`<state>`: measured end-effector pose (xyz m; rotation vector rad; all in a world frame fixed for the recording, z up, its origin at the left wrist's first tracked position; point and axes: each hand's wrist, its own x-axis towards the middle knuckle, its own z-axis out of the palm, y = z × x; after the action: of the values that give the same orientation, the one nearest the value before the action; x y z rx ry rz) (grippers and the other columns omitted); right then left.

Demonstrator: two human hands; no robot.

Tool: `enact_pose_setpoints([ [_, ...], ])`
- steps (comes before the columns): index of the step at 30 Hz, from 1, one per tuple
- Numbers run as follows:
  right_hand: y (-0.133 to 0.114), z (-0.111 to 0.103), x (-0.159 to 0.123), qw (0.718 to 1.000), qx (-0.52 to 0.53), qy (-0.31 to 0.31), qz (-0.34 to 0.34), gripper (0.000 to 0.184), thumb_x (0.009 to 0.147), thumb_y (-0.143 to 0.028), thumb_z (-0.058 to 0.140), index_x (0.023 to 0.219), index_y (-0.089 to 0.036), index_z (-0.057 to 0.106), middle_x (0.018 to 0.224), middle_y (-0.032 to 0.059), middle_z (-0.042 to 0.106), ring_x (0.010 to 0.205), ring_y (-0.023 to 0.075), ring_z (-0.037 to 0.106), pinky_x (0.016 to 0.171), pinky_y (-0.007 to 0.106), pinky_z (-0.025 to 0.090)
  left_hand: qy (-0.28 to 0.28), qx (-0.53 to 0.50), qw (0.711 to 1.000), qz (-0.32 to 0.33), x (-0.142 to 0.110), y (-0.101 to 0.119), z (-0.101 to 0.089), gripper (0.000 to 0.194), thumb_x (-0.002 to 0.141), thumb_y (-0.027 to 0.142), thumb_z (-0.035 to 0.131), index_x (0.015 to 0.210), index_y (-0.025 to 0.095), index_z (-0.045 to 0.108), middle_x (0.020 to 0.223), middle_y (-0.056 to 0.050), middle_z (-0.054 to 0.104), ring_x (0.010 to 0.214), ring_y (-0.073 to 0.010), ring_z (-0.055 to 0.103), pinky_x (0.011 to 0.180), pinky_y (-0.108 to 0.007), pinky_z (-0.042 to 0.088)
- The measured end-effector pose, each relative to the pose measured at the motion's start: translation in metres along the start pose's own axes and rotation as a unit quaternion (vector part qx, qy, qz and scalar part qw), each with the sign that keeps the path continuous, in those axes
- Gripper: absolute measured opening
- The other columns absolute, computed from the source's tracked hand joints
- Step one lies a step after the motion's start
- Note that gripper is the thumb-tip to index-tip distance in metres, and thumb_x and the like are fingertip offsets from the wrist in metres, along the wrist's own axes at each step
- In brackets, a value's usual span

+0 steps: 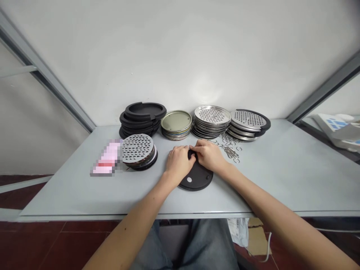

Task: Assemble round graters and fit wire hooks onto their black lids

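A black round disc (197,182) lies on the table in front of me, with a pale round spot and a small dark knob near its close edge. My left hand (180,161) is closed round its far left side, the thumb resting on top. At the far edge my right hand (208,155) is pinched, its fingertips meeting those of the left. A tiny metallic glint shows between the fingertips, but its kind is hidden. Just beyond the right hand are scattered metal rings and clips (230,150).
Along the wall stand stacked black rimmed discs (146,112), greenish metal lids (176,122), perforated silver grater plates (213,115) and plates in black rims (249,120). Closer on the left are another grater stack (138,148) and a blurred pink item (108,157). The table's front edge (140,216) crosses below.
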<state>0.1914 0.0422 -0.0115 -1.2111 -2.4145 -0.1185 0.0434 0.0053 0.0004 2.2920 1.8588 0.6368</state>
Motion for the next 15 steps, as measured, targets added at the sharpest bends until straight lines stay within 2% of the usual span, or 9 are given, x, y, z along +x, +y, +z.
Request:
enact_pose_setpoints([
  [6,-0.0010,0.0010,-0.0004,1.000,0.006,0.008,-0.002,0.030,0.081,-0.010,0.052,0.098,-0.019,0.075,0.078,0.0081,0.062,0.074,0.0193,0.055,0.062,0.029,0.036,-0.010,0.001,1.000,0.003,-0.0003,0.0016,-0.0024,0.023,0.088,0.029,0.053,0.104,0.019,0.065,0.101,-0.009,0.069,0.101,-0.0263,0.060,0.088,-0.035,0.046],
  [15,0.0019,0.0042,-0.0006,0.997,0.076,0.009,0.026,0.035,0.080,-0.008,0.049,0.101,-0.019,0.075,0.078,0.0077,0.061,0.074,0.0186,0.054,0.063,0.028,0.038,-0.022,0.025,0.999,0.012,-0.0018,0.0036,-0.0033,0.023,0.089,0.027,0.050,0.105,0.016,0.062,0.102,-0.010,0.068,0.101,-0.0253,0.060,0.087,-0.036,0.046],
])
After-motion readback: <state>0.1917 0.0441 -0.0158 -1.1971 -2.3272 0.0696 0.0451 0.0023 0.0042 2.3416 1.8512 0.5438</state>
